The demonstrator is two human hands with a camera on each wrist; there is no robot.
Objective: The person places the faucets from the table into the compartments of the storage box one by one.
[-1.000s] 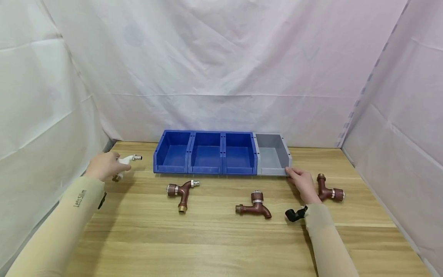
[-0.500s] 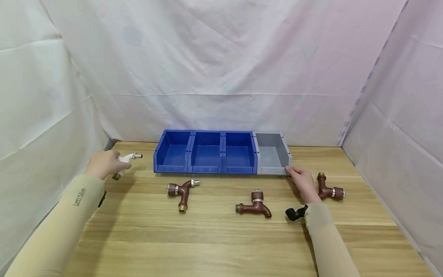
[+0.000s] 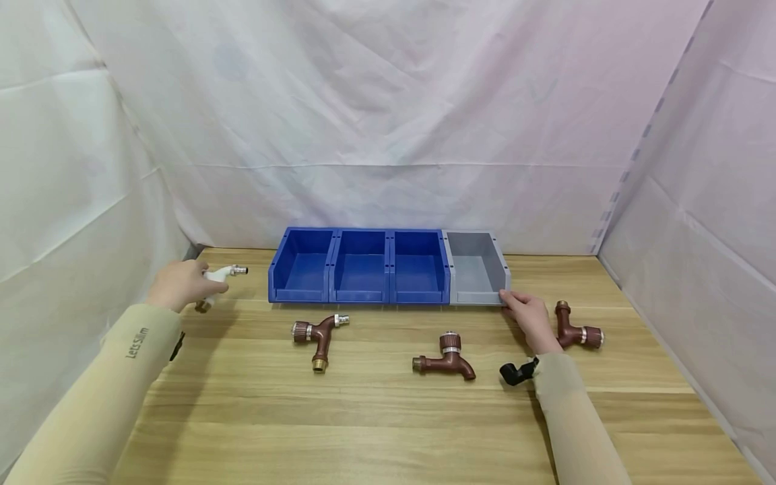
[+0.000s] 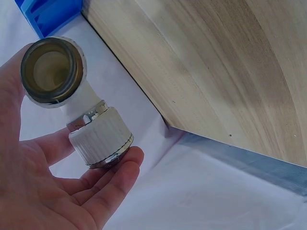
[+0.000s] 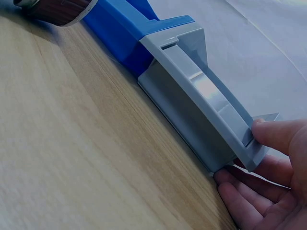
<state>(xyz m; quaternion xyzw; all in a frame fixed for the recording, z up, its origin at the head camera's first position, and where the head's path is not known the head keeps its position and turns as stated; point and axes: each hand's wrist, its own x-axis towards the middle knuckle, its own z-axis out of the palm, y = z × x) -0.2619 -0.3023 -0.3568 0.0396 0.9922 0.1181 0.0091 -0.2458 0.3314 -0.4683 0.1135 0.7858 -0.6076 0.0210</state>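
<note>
On the left, my left hand (image 3: pixel 177 284) grips a white faucet (image 4: pixel 100 134) with a silver hose-end spout and a brass threaded inlet. The left wrist view shows its ribbed white knob against the fingers and the inlet's round opening facing the camera. My right hand (image 3: pixel 530 322) pinches the front right corner of the grey bin (image 3: pixel 479 298), thumb on the rim and other fingers below and outside it. Right beside that hand lies a brown faucet (image 3: pixel 568 333). Another brown faucet (image 3: pixel 448 366) with a plain curved spout lies in front of the bins.
Three blue bins (image 3: pixel 359 297) stand in a row with the grey bin at their right end, near the back curtain (image 3: pixel 388 135). A brown faucet (image 3: pixel 323 340) with a silver hose end lies before the blue bins. White cloth walls border the wooden table (image 3: pixel 364 431) left and right.
</note>
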